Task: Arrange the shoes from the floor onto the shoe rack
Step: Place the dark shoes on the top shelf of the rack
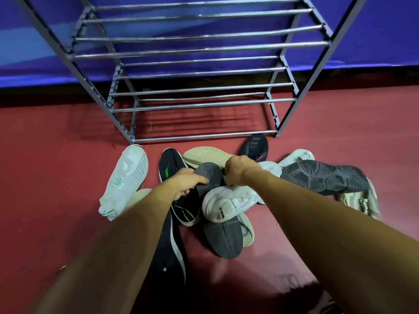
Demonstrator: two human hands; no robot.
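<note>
My left hand is closed on the heel of a grey shoe atop the pile on the floor; my right hand pinches something beside it (what, I can't tell). The shoe looks light with a stiff sole, so the heel seems the surest hold. The rack stands empty ahead.

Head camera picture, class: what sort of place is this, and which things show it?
Probably an indoor room at home or a staged recording spot: a bare metal shoe rack stands on a red floor against a blue backdrop, with a pile of shoes before it.
</note>
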